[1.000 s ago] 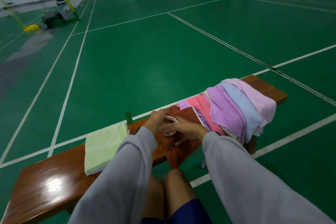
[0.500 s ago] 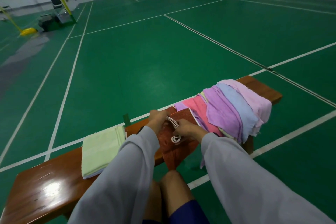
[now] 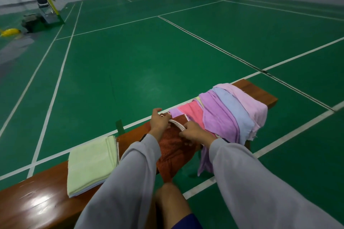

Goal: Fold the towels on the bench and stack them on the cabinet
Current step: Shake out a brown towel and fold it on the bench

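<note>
Rust-brown towel (image 3: 173, 152): lies bunched across the middle of the counter (image 3: 37, 204). Its near end hangs over the front edge toward 6 o'clock, just above a bare knee (image 3: 171, 201).
White strip (image 3: 176, 124): a narrow pale band, hem or cord I cannot tell, running over the top of the rust-brown towel between the two hands.
Left hand (image 3: 158, 121): at the far edge of the rust-brown towel, fingers curled around the 10 o'clock end of the white strip, thumb pointing toward 12 o'clock.
Right hand (image 3: 195, 133): knuckles up, fingers curled under, pinching the 4 o'clock end of the white strip.
Pale green towel (image 3: 91, 165): folded into a flat rectangle on the counter at 8 o'clock from the hands, apart from the rust-brown towel. The left grey sleeve (image 3: 130, 173) hides its near corner.
Pile of towels (image 3: 229, 115): unfolded pink, purple, light blue and coral layers draped over the counter at 2 o'clock from the hands, touching the rust-brown towel. A purple tail hangs off the front edge.
Counter: glossy reddish-brown wood, running from 8 o'clock to 2 o'clock over a green court floor (image 3: 149, 61) with white lines.
</note>
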